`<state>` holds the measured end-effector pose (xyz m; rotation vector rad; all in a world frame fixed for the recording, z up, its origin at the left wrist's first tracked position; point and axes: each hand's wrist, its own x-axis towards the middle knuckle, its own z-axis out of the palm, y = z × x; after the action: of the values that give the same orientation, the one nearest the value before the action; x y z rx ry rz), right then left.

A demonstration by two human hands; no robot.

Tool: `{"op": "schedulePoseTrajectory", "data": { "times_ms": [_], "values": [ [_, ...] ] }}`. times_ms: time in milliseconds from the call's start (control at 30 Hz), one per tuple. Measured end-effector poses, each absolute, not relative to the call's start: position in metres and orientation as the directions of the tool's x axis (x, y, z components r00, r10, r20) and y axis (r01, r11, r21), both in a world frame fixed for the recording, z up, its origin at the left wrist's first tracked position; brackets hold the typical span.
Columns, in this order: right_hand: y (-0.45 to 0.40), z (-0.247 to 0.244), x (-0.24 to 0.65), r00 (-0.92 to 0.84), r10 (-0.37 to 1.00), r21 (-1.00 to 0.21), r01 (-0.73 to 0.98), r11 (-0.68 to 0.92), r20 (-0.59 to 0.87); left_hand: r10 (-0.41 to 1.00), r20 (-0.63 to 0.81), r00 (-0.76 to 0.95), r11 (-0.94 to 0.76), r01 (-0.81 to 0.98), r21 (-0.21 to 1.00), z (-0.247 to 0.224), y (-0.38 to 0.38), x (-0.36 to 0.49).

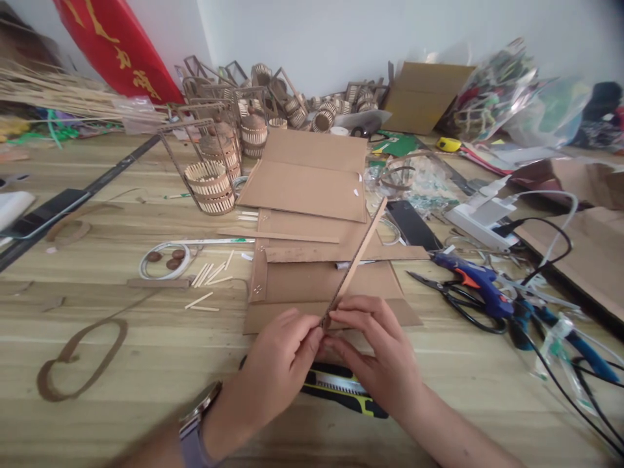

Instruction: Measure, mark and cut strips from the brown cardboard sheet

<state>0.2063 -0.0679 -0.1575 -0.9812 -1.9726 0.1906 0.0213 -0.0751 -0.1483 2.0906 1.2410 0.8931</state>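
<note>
A narrow cardboard strip (361, 250) slants up and away from my fingers, its corrugated edge showing. My left hand (280, 354) pinches its near end between thumb and fingers. Close beside it, my right hand (383, 351) grips the same end with its fingertips. Beneath both hands lies a black and yellow utility knife (341, 385), partly covered. Beyond the strip are stacked cardboard sheets (307, 175), with another cut strip (312, 255) lying across them.
Small handled stick baskets (209, 188) stand at the back left. Thin sticks (207, 274) and a white tape coil (163, 260) holding brown beads lie left. Scissors (458, 299), a blue glue gun (475, 283), a phone (414, 224) and a power strip (482, 218) with cables lie right.
</note>
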Motion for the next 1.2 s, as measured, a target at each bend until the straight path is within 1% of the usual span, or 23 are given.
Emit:
{"op": "schedulePoseTrajectory", "data": {
  "times_ms": [67, 133, 267, 500, 800, 967, 1067, 1200],
  "values": [
    [-0.068, -0.156, 0.206, -0.305, 0.656, -0.42, 0.569, 0.707, 0.691, 0.901, 0.259, 0.347, -0.413, 0.507, 0.757, -0.148, -0.077, 0.022],
    [-0.068, -0.154, 0.205, -0.333, 0.619, -0.387, 0.549, 0.74, 0.711, 0.906, 0.258, 0.336, -0.4, 0.482, 0.78, -0.149, -0.078, 0.023],
    [-0.067, -0.152, 0.204, -0.322, 0.609, -0.398, 0.527, 0.751, 0.725, 0.892, 0.265, 0.366, -0.421, 0.46, 0.782, -0.15, -0.078, 0.023],
    [-0.07, -0.149, 0.204, -0.294, 0.634, -0.461, 0.482, 0.745, 0.715, 0.843, 0.338, 0.418, -0.507, 0.409, 0.759, -0.15, -0.076, 0.022],
    [-0.072, -0.146, 0.206, -0.331, 0.599, -0.384, 0.527, 0.758, 0.729, 0.784, 0.438, 0.44, -0.6, 0.358, 0.715, -0.146, -0.072, 0.022],
    [-0.074, -0.144, 0.208, -0.345, 0.585, -0.348, 0.549, 0.76, 0.734, 0.777, 0.438, 0.452, -0.609, 0.364, 0.705, -0.143, -0.074, 0.024],
    [-0.074, -0.142, 0.208, -0.306, 0.591, -0.371, 0.546, 0.751, 0.746, 0.769, 0.428, 0.474, -0.612, 0.353, 0.708, -0.143, -0.076, 0.024],
    [-0.073, -0.144, 0.207, -0.264, 0.637, -0.465, 0.495, 0.734, 0.725, 0.75, 0.425, 0.507, -0.628, 0.343, 0.699, -0.143, -0.074, 0.022]
  ]
}}
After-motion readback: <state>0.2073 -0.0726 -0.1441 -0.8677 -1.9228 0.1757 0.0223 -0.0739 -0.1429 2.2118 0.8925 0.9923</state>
